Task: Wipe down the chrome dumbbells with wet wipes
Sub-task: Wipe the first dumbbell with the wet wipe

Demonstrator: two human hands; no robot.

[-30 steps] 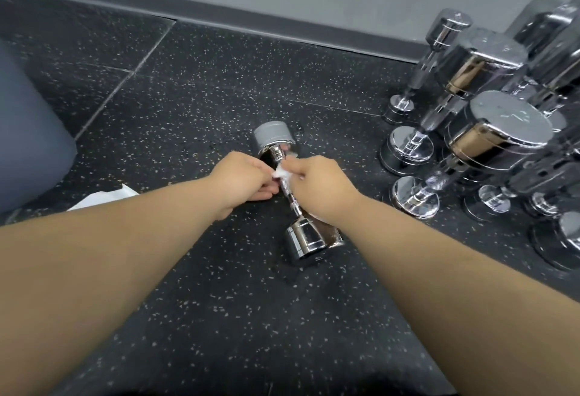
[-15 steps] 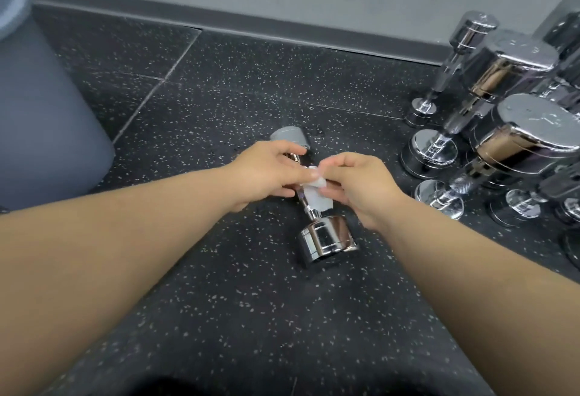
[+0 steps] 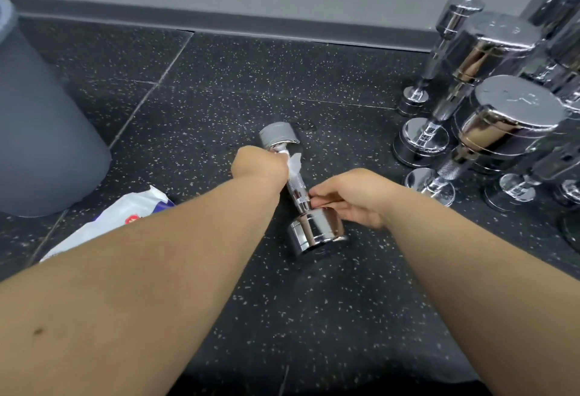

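Mid-frame, the left hand (image 3: 260, 166) clenches a wet wipe (image 3: 295, 161) in curled fingers on the handle of the dumbbell (image 3: 314, 229), which lies on the floor. The right hand (image 3: 354, 194) pinches the handle's near end. At right, the standing dumbbells (image 3: 502, 119) likely await wiping.

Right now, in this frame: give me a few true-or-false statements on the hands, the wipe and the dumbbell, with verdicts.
1. The left hand holds the wipe against the dumbbell handle. True.
2. The dumbbell stands upright on one head. False: it lies on its side on the floor.
3. The right hand is clear of the dumbbell. False: its fingers pinch the handle beside the near head.
4. The wipes pack lies on the floor near the grey bin. True.
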